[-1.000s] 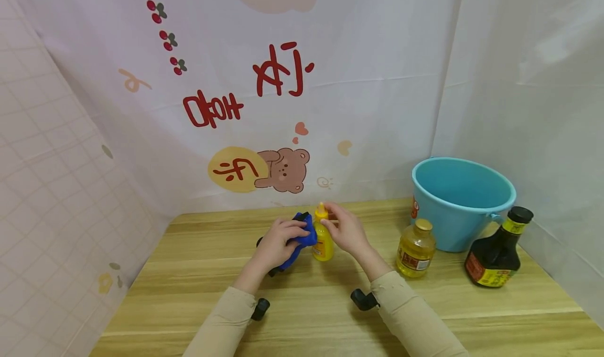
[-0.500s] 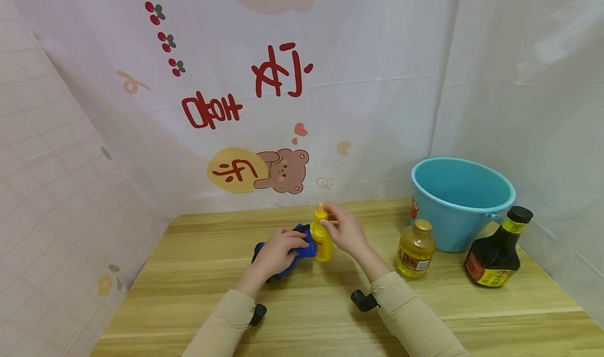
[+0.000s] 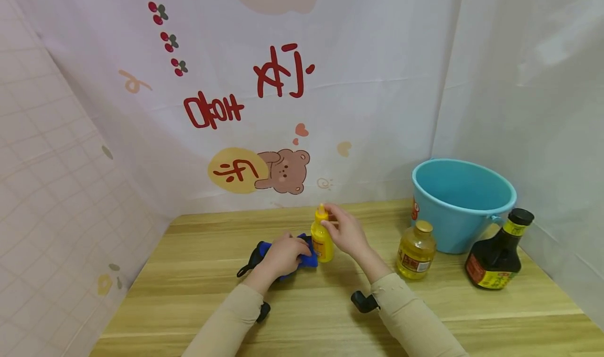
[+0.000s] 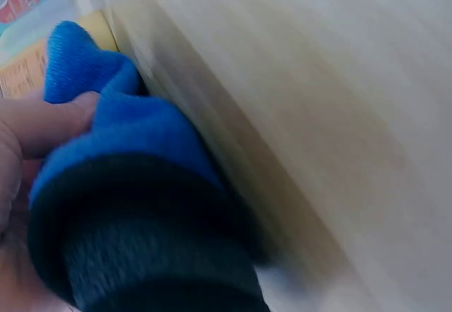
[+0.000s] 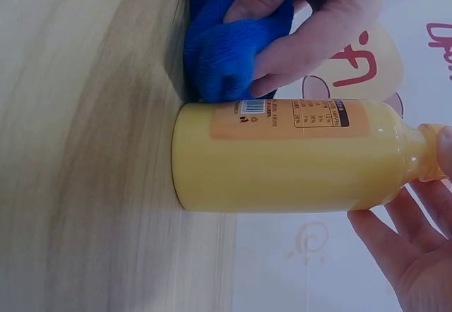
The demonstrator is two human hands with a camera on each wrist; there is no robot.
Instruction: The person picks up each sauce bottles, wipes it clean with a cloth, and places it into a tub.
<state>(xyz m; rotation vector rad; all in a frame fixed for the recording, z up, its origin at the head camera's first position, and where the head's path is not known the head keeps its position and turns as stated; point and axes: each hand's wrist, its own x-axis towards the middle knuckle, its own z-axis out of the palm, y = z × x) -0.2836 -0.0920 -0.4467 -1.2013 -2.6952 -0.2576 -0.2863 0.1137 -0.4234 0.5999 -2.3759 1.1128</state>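
A yellow squeeze bottle (image 3: 322, 240) with a pointed cap stands upright on the wooden table. My right hand (image 3: 348, 230) holds it at the neck; in the right wrist view, thumb and fingers (image 5: 417, 227) are around the cap end. With my left hand (image 3: 284, 255) I pinch a blue cloth (image 3: 309, 257) with dark edging, bunched against the bottle's lower left side. In the right wrist view, the cloth (image 5: 224, 56) lies beside the printed label near the base. A dark end of the cloth with a loop trails left on the table. Part of the cloth is hidden under my left hand.
To the right stand a small oil bottle (image 3: 417, 250), a light-blue bucket (image 3: 457, 205) and a dark sauce bottle (image 3: 495, 255). Printed white sheeting (image 3: 377, 110) hangs behind the wooden table (image 3: 198, 294).
My left hand has slid the cloth down the bottle's side, from near its shoulder to near its base. The cloth's looped end now shows farther left. My right hand stays on the neck.
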